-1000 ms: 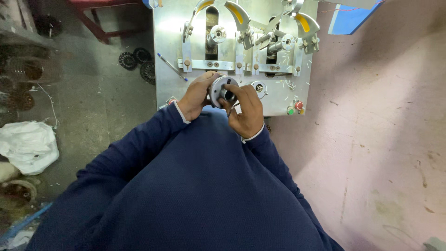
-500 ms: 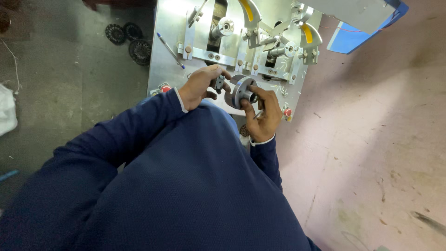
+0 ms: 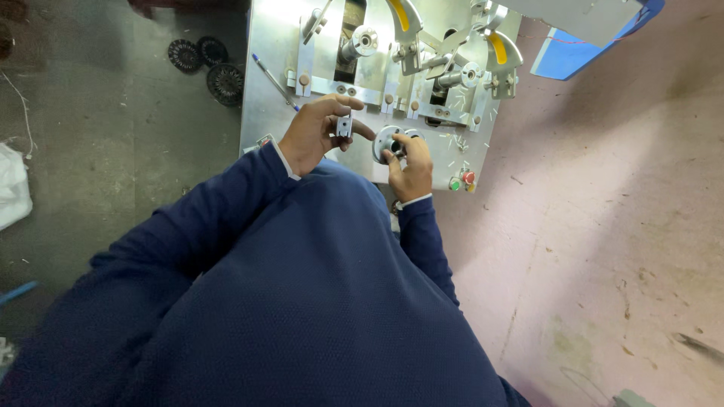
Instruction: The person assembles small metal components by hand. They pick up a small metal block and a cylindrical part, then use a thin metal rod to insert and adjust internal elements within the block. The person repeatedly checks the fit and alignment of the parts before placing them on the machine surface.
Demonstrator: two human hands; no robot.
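Observation:
My left hand [image 3: 311, 134] pinches a small grey metal piece [image 3: 344, 125] just above the near edge of a metal machine table [image 3: 268, 90]. My right hand [image 3: 411, 164] grips a round metal disc part [image 3: 386, 142] with a centre hole, held a little to the right of the left hand. The two hands are apart, each with its own piece. Both sleeves are dark blue.
The machine table carries two spindles [image 3: 360, 41], levers with yellow tips [image 3: 407, 15], a pen [image 3: 270, 75], and green and red buttons [image 3: 461, 181] at its near right corner. Black toothed wheels [image 3: 207, 68] lie on the floor at left. A blue bin [image 3: 573, 60] is at upper right.
The hands, together on the disc earlier, have separated: the left now holds a small piece, the right keeps the disc. The view has shifted, with the machine now further left.

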